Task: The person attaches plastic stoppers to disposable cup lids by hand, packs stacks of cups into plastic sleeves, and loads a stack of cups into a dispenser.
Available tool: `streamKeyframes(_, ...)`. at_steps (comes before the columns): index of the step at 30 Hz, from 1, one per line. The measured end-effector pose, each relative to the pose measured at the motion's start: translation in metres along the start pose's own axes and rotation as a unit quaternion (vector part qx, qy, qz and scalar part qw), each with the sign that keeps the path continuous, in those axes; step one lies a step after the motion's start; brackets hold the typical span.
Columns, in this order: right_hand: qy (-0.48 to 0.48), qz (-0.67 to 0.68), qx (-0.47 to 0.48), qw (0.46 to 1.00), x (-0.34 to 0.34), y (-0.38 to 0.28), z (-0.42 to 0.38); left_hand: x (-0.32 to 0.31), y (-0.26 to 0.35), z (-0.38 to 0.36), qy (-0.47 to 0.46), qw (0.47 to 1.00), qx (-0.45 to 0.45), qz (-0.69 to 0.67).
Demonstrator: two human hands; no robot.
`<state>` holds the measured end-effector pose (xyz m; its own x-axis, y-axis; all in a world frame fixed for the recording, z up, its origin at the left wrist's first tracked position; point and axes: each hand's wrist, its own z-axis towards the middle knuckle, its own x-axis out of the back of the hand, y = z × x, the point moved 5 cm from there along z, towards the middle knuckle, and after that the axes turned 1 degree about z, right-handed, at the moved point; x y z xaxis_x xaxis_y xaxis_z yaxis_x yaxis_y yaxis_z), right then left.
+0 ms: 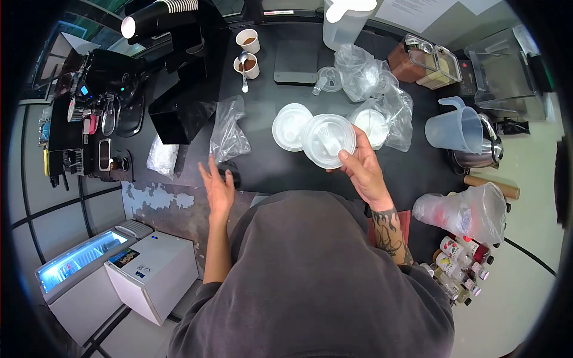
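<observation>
Right hand (362, 170) pinches a clear plastic lid (328, 141) at mid-frame, above another lid (289, 126) lying on the counter (268, 167). Left hand (217, 186) hovers open, empty. Bagged lids (382, 116) remain unpacked.

A black counter (280, 164) bears paper cups (247, 40), lids (289, 125) and plastic bags (228, 134).

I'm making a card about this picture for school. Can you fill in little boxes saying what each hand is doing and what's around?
Right hand: holds a clear plastic lid
Left hand: open, fingers spread, holding nothing
Nearest to left hand: crumpled plastic bag
Beside held lid: white lid lying on the black counter
Far right: clear jug
</observation>
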<state>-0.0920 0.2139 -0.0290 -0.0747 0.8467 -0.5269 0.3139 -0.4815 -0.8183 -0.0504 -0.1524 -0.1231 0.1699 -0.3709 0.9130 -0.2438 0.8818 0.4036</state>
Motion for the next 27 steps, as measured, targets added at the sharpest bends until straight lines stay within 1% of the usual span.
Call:
streamKeyframes(1, 0.005, -0.029, 0.017, 0.999, 0.000, 0.000, 0.000, 0.013, 0.011, 0.003, -0.012, 0.999, 0.039, 0.005)
streamKeyframes(4, 0.021, -0.074, 0.041, 0.996, -0.004, -0.003, -0.004, 0.048, 0.049, 0.013, -0.125, 0.991, -0.038, -0.042)
streamKeyframes(5, 0.024, -0.082, 0.045, 0.995, -0.007, -0.005, -0.006, 0.069, 0.087, 0.020, -0.187, 0.972, -0.041, -0.139)
streamKeyframes(7, 0.034, -0.085, 0.039, 0.995, -0.014, -0.008, -0.010, 0.095, 0.147, 0.016, -0.242, 0.923, -0.073, -0.290)
streamKeyframes(8, 0.040, -0.085, 0.037, 0.995, -0.017, -0.010, -0.013, 0.103, 0.170, 0.013, -0.212, 0.919, -0.169, -0.286)
streamKeyframes(9, 0.037, -0.112, 0.045, 0.992, -0.022, -0.013, -0.015, 0.109, 0.187, 0.007, -0.188, 0.922, -0.233, -0.245)
streamKeyframes(11, 0.029, -0.164, 0.060, 0.984, -0.033, -0.017, -0.021, 0.110, 0.221, 0.000, -0.166, 0.904, -0.281, -0.276)
streamKeyframes(12, 0.007, -0.159, 0.075, 0.984, -0.038, -0.017, -0.024, 0.110, 0.231, -0.001, -0.153, 0.894, -0.305, -0.291)
streamKeyframes(14, -0.034, -0.148, 0.108, 0.982, -0.049, -0.018, -0.032, 0.097, 0.232, 0.001, -0.157, 0.882, -0.308, -0.320)
streamKeyframes(15, -0.016, -0.113, 0.123, 0.986, -0.051, -0.020, -0.036, 0.091, 0.231, 0.002, -0.161, 0.875, -0.311, -0.334)
streamKeyframes(16, -0.031, -0.201, 0.169, 0.964, -0.054, -0.029, -0.038, 0.087, 0.229, 0.002, -0.187, 0.841, -0.282, -0.421)
streamKeyframes(18, -0.056, -0.370, 0.248, 0.894, -0.060, -0.048, -0.045, 0.082, 0.226, 0.000, -0.241, 0.750, -0.211, -0.579)
streamKeyframes(19, -0.049, -0.337, 0.269, 0.901, -0.066, -0.054, -0.049, 0.084, 0.225, 0.001, -0.258, 0.752, -0.225, -0.564)
streamKeyframes(20, -0.057, -0.340, 0.277, 0.897, -0.065, -0.054, -0.052, 0.087, 0.224, 0.001, -0.276, 0.753, -0.239, -0.548)
streamKeyframes(22, -0.076, -0.348, 0.292, 0.888, -0.064, -0.054, -0.055, 0.083, 0.222, 0.001, -0.287, 0.711, -0.260, -0.586)
streamKeyframes(23, -0.068, -0.365, 0.300, 0.879, -0.066, -0.058, -0.055, 0.079, 0.220, 0.000, -0.281, 0.703, -0.265, -0.597)
streamKeyframes(26, -0.034, -0.349, 0.269, 0.897, -0.062, -0.053, -0.054, 0.077, 0.223, -0.006, -0.271, 0.717, -0.247, -0.593)
streamKeyframes(27, -0.035, -0.292, 0.260, 0.920, -0.061, -0.046, -0.053, 0.081, 0.228, -0.009, -0.203, 0.785, -0.329, -0.484)
